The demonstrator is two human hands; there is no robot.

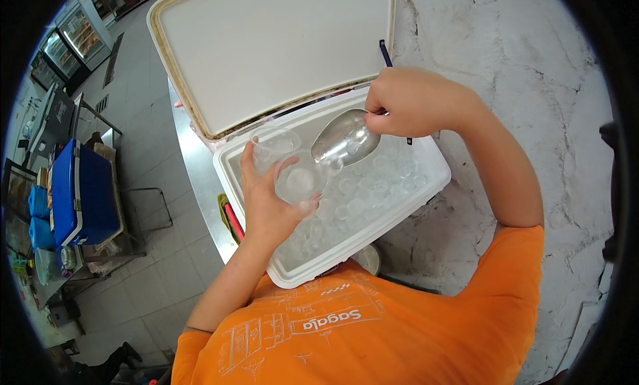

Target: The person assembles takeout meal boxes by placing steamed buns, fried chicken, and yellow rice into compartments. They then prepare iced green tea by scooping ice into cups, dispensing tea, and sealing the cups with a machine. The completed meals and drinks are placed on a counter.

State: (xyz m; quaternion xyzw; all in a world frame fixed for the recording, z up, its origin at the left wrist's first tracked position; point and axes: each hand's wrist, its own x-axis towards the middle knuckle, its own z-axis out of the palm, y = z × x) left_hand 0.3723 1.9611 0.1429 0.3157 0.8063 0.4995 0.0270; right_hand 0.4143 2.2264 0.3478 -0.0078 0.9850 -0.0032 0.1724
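Note:
Before me stands a white cooler box [369, 238] holding a bed of ice cubes [359, 197]. My left hand [269, 202] grips two clear plastic cups over its left side. One cup [302, 177] faces up with its mouth towards me; the second cup [276, 141] sits just beyond it, between thumb and fingers. In my right hand [419, 102] is a metal ice scoop [344, 137] with a few ice pieces in its bowl. The scoop is tilted, its lip beside the nearer cup's rim. My fist hides most of the scoop's handle.
The cooler's lid [279, 45] stands raised at the far side, with a dark blue strap [384, 53] near my right hand. A marbled wall [499, 45] is to the right. Leftward are a metal tabletop edge [199, 185], tiled floor [155, 225] and a blue cooler [87, 195].

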